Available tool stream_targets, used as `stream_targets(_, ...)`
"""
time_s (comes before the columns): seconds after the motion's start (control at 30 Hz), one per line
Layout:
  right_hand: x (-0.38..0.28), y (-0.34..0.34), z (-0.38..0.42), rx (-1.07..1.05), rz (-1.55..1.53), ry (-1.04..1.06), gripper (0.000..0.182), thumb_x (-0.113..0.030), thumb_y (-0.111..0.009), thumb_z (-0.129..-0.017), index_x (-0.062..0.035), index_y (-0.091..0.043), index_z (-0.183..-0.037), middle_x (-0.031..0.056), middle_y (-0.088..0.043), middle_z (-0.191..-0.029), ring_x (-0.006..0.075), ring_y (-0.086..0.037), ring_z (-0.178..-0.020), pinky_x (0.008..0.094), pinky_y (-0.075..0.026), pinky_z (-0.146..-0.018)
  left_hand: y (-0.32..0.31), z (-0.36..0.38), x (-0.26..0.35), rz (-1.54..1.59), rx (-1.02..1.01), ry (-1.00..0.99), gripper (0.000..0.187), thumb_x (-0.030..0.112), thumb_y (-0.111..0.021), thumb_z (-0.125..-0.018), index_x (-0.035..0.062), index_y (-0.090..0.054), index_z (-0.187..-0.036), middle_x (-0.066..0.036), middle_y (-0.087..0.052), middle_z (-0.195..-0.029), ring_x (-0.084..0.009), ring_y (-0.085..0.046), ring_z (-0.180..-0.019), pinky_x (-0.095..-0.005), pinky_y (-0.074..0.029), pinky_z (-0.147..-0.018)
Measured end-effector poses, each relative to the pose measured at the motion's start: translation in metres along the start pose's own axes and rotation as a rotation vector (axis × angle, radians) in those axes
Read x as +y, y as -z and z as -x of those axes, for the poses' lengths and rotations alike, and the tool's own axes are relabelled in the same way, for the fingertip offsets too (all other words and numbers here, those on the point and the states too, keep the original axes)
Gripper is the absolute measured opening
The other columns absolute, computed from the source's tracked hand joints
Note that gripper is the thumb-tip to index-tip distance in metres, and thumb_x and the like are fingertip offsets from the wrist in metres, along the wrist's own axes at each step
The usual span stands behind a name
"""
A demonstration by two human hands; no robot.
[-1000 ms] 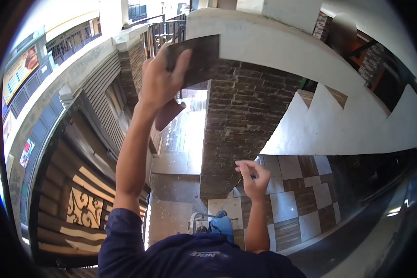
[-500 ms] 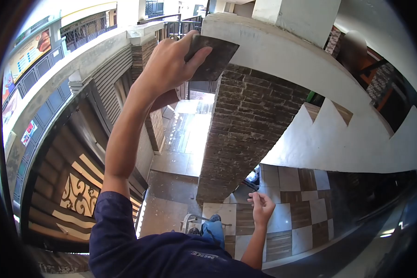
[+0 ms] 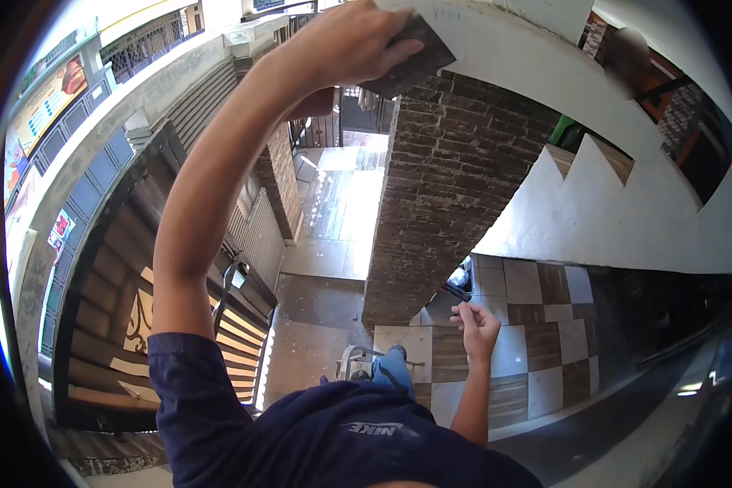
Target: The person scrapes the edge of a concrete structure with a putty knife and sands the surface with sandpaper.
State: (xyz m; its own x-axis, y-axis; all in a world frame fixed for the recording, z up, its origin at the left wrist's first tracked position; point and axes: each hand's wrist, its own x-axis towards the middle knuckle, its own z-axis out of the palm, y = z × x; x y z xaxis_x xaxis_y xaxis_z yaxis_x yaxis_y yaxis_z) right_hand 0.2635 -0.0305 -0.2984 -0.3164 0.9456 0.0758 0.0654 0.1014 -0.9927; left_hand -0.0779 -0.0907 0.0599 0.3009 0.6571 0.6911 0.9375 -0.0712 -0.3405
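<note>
My left hand (image 3: 354,45) reaches up and grips a dark, thin rectangular sheet that looks like sandpaper (image 3: 421,61), fingers over its upper side and thumb across its face. The sheet lies against the end of the white wall band (image 3: 529,61) that tops the stone-clad wall (image 3: 464,163). A brown flap (image 3: 313,106) shows below my left wrist. Lower down, my right hand (image 3: 478,329) hangs over the tiled floor, fingertips and thumb drawn together, with nothing visible between them.
Below me are the metal top of a stepladder (image 3: 356,362) and a blue-clad leg (image 3: 394,370). A black and tan gate (image 3: 240,350) stands at left. On the right, a white stair side (image 3: 594,220) has a zigzag edge, with a person (image 3: 626,65) beyond it.
My left hand and the sheet have moved up and to the right along the wall band. The view has shifted slightly; my right hand keeps the same curled pose.
</note>
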Motion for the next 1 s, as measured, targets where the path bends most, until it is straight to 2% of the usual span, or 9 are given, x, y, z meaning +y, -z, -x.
stream_targets(0.1, -0.007, -0.013, -0.001, -0.058, -0.081, 0.024, 0.017, -0.015, -0.065, -0.094, 0.001, -0.07, -0.091, 0.0084, -0.074, -0.087, 0.0123, -0.069, -0.07, 0.0223, -0.048, -0.058, -0.02, -0.005, -0.003, -0.112, 0.08, -0.02, 0.039, 0.037, -0.059, -0.098, -0.0003, -0.063, -0.109, -0.021, -0.068, -0.074, -0.0326, -0.069, -0.065, -0.0435, -0.057, -0.064)
stream_targets(0.2, -0.013, -0.023, 0.002, -0.107, -0.05, 0.016, 0.016, -0.011, -0.067, -0.094, 0.0044, -0.068, -0.091, 0.0112, -0.073, -0.086, 0.0132, -0.069, -0.071, 0.0251, -0.054, -0.067, -0.021, -0.002, 0.006, 0.052, -0.009, 0.178, 0.039, 0.036, -0.056, -0.1, -0.0007, -0.062, -0.109, -0.021, -0.069, -0.076, -0.033, -0.07, -0.065, -0.0433, -0.058, -0.066)
stream_targets(0.27, -0.006, -0.027, 0.003, -0.125, -0.058, 0.029, 0.016, -0.011, -0.067, -0.094, 0.0045, -0.068, -0.091, 0.0111, -0.073, -0.086, 0.0132, -0.068, -0.071, 0.0249, -0.054, -0.066, -0.021, 0.002, 0.012, 0.153, -0.046, 0.25, 0.039, 0.036, -0.056, -0.099, -0.0019, -0.061, -0.109, -0.022, -0.069, -0.076, -0.034, -0.07, -0.066, -0.0437, -0.059, -0.066)
stream_targets(0.47, -0.008, -0.033, 0.013, -0.142, -0.015, 0.015, 0.017, -0.014, -0.067, -0.094, 0.0018, -0.069, -0.091, 0.0098, -0.074, -0.088, 0.0131, -0.07, -0.071, 0.0234, -0.05, -0.061, -0.036, 0.019, 0.045, 0.336, 0.138, 0.503, 0.033, 0.028, -0.059, -0.097, -0.0049, -0.061, -0.1, -0.023, -0.067, -0.067, -0.0379, -0.069, -0.061, -0.0445, -0.057, -0.061)
stream_targets(0.5, -0.007, -0.032, 0.014, -0.133, -0.006, 0.013, 0.017, -0.015, -0.067, -0.094, 0.001, -0.069, -0.091, 0.0095, -0.074, -0.088, 0.0132, -0.07, -0.071, 0.023, -0.049, -0.06, -0.049, 0.024, 0.049, 0.367, 0.275, 0.494, 0.033, 0.027, -0.06, -0.095, -0.0058, -0.058, -0.094, -0.024, -0.062, -0.059, -0.0429, -0.065, -0.058, -0.0496, -0.053, -0.056)
stream_targets(0.7, 0.014, -0.015, 0.02, -0.062, -0.029, 0.008, 0.016, -0.015, -0.067, -0.093, 0.0001, -0.069, -0.091, 0.0086, -0.075, -0.088, 0.0131, -0.07, -0.07, 0.0225, -0.048, -0.058, -0.08, 0.031, 0.064, 0.468, 0.558, 0.547, 0.029, 0.023, -0.063, -0.093, -0.0059, -0.058, -0.095, -0.026, -0.062, -0.062, -0.0454, -0.062, -0.058, -0.0523, -0.049, -0.054)
stream_targets(0.77, 0.022, -0.008, 0.017, -0.053, -0.026, -0.021, 0.016, -0.015, -0.067, -0.093, 0.0001, -0.07, -0.092, 0.0086, -0.075, -0.088, 0.0131, -0.07, -0.069, 0.0224, -0.048, -0.058, -0.082, 0.032, 0.065, 0.505, 0.545, 0.593, 0.029, 0.023, -0.062, -0.094, -0.0055, -0.057, -0.096, -0.025, -0.064, -0.064, -0.0443, -0.064, -0.059, -0.0516, -0.051, -0.055)
stream_targets(0.83, 0.02, -0.006, 0.017, -0.03, -0.02, -0.084, 0.015, -0.009, -0.065, -0.093, 0.0053, -0.068, -0.09, 0.0111, -0.073, -0.084, 0.0138, -0.069, -0.069, 0.0243, -0.053, -0.067, -0.086, 0.029, 0.056, 0.528, 0.529, 0.568, 0.028, 0.023, -0.061, -0.095, -0.0051, -0.058, -0.097, -0.025, -0.064, -0.064, -0.0442, -0.064, -0.06, -0.0513, -0.052, -0.056)
stream_targets(1.0, 0.006, -0.021, 0.002, -0.072, 0.004, -0.078, 0.016, -0.012, -0.066, -0.094, 0.0031, -0.069, -0.091, 0.0098, -0.074, -0.086, 0.0132, -0.069, -0.069, 0.0236, -0.051, -0.062, -0.088, -0.013, 0.061, 0.493, 0.374, 0.507, 0.029, 0.026, -0.062, -0.095, -0.0034, -0.059, -0.099, -0.025, -0.066, -0.068, -0.0437, -0.066, -0.062, -0.0483, -0.054, -0.058)
